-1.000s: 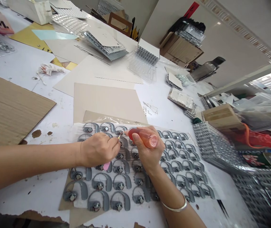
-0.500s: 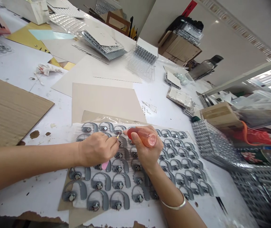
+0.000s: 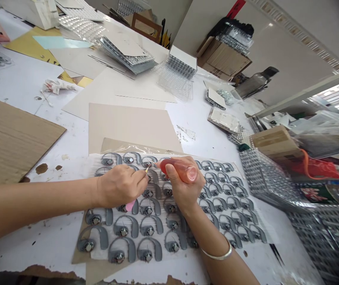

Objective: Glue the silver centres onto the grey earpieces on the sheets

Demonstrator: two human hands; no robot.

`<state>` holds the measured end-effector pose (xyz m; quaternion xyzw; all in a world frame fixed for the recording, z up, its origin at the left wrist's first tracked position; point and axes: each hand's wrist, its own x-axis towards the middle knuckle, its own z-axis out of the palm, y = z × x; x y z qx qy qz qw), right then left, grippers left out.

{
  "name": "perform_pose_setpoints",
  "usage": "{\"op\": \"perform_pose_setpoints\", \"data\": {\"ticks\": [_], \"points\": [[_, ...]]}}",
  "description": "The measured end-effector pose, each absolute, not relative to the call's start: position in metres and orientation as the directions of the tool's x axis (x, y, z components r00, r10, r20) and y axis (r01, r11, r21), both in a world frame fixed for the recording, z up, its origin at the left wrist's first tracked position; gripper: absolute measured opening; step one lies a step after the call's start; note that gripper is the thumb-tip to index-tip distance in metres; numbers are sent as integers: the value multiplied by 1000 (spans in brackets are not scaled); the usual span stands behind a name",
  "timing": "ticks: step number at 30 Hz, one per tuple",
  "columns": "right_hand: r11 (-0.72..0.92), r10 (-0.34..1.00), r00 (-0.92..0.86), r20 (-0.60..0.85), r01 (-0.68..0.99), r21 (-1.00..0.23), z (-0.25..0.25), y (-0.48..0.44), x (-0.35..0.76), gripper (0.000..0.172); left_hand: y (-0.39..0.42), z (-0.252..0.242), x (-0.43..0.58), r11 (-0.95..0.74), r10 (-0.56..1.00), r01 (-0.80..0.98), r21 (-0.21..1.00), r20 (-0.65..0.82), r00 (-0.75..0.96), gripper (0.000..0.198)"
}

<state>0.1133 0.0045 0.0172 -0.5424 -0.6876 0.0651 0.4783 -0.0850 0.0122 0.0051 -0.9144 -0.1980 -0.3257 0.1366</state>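
Rows of grey ear-hook earphone housings (image 3: pixel 154 248), each with a small round metallic part and fine wires, lie on a plastic-covered sheet. My left hand (image 3: pixel 122 184) is closed around a slim tool with a pink end (image 3: pixel 130 206) and a pale pointed tip; its middle is hidden by my fingers. My right hand (image 3: pixel 189 186) wraps round a translucent red squeeze bottle (image 3: pixel 179 169), tilted with its nozzle to the left. Both the nozzle and the tool tip are close to one housing (image 3: pixel 149 163) in the top row. Whether either touches it, I cannot tell.
Grey-white cardboard sheets (image 3: pixel 134 124) lie behind the housings, and brown cardboard (image 3: pixel 15 138) is at the left. Clear blister trays (image 3: pixel 261 178) stack up on the right. Farther back are card-topped tray stacks (image 3: pixel 128 51), a crumpled tissue (image 3: pixel 56 86) and a dark bottle (image 3: pixel 255 83).
The whole view has shifted very slightly. Both hands keep nearly the same pose over the same housing, still holding the tool and the bottle.
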Motion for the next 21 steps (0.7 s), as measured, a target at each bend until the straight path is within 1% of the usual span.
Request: {"op": "perform_pose_setpoints", "data": {"ticks": [3,12,21], "points": [[397,816,51,576,676,-621,16,5,113,17,12,5,-85,-882,276,456,-119,655,704,16],[426,801,27,598,676,-602,18,5,112,14,13,4,-85,-881,272,457,-120,661,699,15],[518,739,-47,672,677,-523,20,4,111,10,17,5,-90,-891,363,454,7,611,703,18]]}}
